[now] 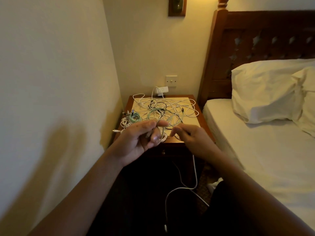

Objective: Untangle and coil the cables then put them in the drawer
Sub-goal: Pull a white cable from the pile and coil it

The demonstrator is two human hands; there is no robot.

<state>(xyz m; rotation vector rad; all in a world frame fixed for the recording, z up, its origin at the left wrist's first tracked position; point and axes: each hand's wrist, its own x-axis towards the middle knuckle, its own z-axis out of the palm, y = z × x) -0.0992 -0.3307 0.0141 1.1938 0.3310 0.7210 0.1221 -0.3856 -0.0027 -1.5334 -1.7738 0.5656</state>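
At the nightstand's (190, 121) left edge lie a green coil (135, 117) and a white coil (125, 123), apparently finished and not yet put away.

Just in front of the nightstand's near edge, the left hand (141, 139) is raised palm-up. Its thumb and fingers pinch a pale cable (163, 133), a few loops of which hang from the grip.

From that pinch the free length runs away from the person and to the right, toward the tangle (168, 106) spread over the middle of the nightstand's top. The cable's long axis therefore points from the hands back into the heap.

The right hand (189, 133) is just right of the left, over the nightstand's near right corner. It is the nearer one to that free run. Its fingers are curled, but blur hides whether they hold the strand.

I judge that the next loop depends on the right hand drawing slack toward the person without dragging other cables along.

The drawer (172, 151) is right under the hands in the nightstand's front and looks closed. A white lead (196, 171) hangs past it to the floor. The bed (255, 150) is to the nightstand's right.
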